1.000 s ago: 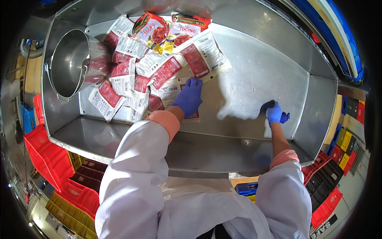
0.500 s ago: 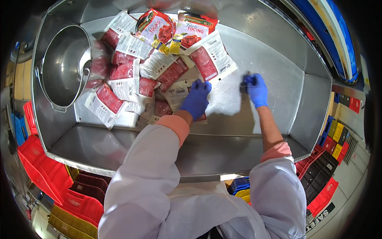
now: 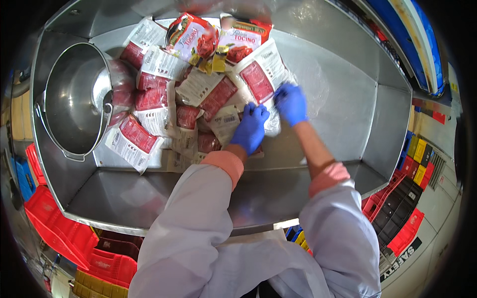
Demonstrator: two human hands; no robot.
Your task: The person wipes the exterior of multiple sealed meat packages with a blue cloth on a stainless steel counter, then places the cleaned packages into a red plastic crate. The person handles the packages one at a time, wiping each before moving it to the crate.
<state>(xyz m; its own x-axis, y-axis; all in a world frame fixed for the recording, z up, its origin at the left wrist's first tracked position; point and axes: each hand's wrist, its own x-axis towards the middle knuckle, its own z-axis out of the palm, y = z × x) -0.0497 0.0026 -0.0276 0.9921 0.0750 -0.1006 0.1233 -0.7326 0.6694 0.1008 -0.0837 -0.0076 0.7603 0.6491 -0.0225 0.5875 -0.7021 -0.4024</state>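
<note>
Pouch [image 3: 258, 79] (clear, red meat inside) long axis slants up-right | right hand [image 3: 291, 103] pinches its lower edge | left hand [image 3: 250, 128] flat, released, on neighbouring packets [image 3: 226, 121]

My table [image 3: 318, 64] is a steel one with raised walls on every side. To the left of my left grip [image 3: 249, 127] and beyond both grips lies a heap of sealed meat packets [image 3: 198, 94], red and white, overlapping. Farther left stands a steel bucket [image 3: 74, 107], apparently right on the table. A clear bag [image 3: 310, 84] lies just past my right grip [image 3: 291, 103].
</note>
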